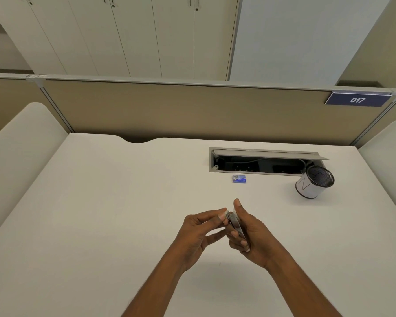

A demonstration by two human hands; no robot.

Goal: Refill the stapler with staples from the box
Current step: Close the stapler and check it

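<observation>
A small white and metal stapler (236, 226) is held above the middle of the white desk (101, 213). My right hand (253, 236) wraps around its body, thumb up along its far end. My left hand (199, 232) pinches the stapler's front end between thumb and fingertips. Most of the stapler is hidden by my fingers. The small blue box of staples (239, 178) lies flat on the desk beyond my hands, apart from them.
An open cable tray (263, 162) with its lid raised is sunk into the desk behind the box. A white mesh pen cup (313, 181) stands at the right. A beige partition with a blue "017" sign (358, 100) runs along the back edge.
</observation>
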